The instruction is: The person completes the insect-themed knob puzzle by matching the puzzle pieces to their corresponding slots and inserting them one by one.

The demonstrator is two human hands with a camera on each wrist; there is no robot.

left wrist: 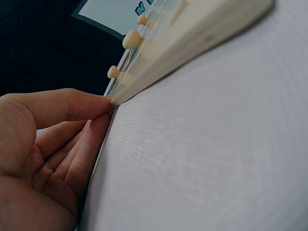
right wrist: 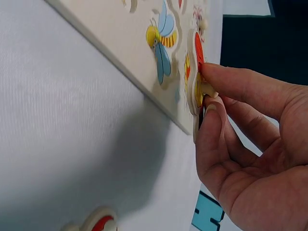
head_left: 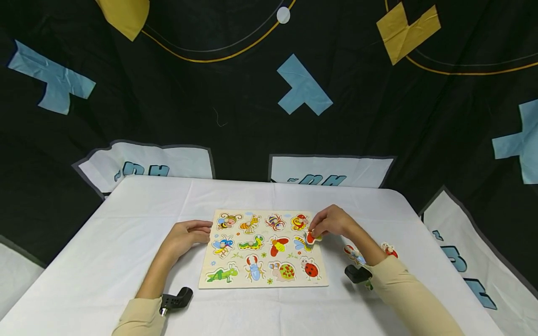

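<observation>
Board point(head_left: 242, 262): lower centre
Left hand point(head_left: 182, 238): fingers loosely extended, touching board, presumably steadying
Right hand point(head_left: 334, 221): fingers pinching piece point(right wrist: 198, 43) by knob point(right wrist: 209, 90)

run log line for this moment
left hand: touches left edge of pale wooden insect puzzle board | right hand: pinches red-and-yellow wooden puzzle piece | piece: near board's right edge

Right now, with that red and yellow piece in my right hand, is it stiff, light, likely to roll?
The red and yellow piece looks stiff, its flat, wood-toned edge showing no sag. It is probably light, since the right hand only pinches it. Laid face up, its flat shape seems unlikely to roll.
</observation>
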